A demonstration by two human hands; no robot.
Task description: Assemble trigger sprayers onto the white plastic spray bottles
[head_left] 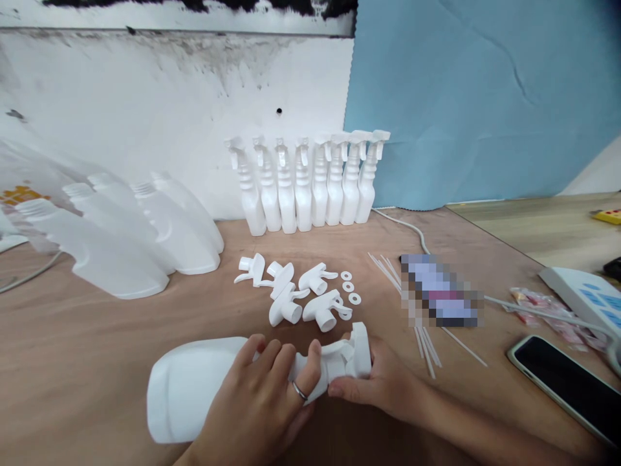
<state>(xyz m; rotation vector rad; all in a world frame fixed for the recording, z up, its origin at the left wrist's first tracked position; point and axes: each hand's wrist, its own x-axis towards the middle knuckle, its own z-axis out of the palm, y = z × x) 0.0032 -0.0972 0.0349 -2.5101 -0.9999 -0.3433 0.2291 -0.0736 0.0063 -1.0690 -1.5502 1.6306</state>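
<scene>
A white spray bottle (194, 382) lies tilted on its side in front of me, its base toward the left. My left hand (272, 388), with a ring on one finger, is wrapped around the bottle's neck end. Around the white trigger sprayer head (359, 353) at the right end, my right hand (376, 382) is closed, its thumb along the near side. The head sits at the bottle's neck; how tightly it is joined I cannot tell. Just beyond are several loose trigger sprayer heads (286, 304) and small white washers (354, 299).
Several assembled spray bottles (303, 200) stand in a row against the wall. Bottles without heads (121, 252) stand at the left. Thin white tubes (424, 346) lie at the right, near a pixelated object (436, 291), a cable (412, 226), a phone (567, 382) and small packets (548, 314).
</scene>
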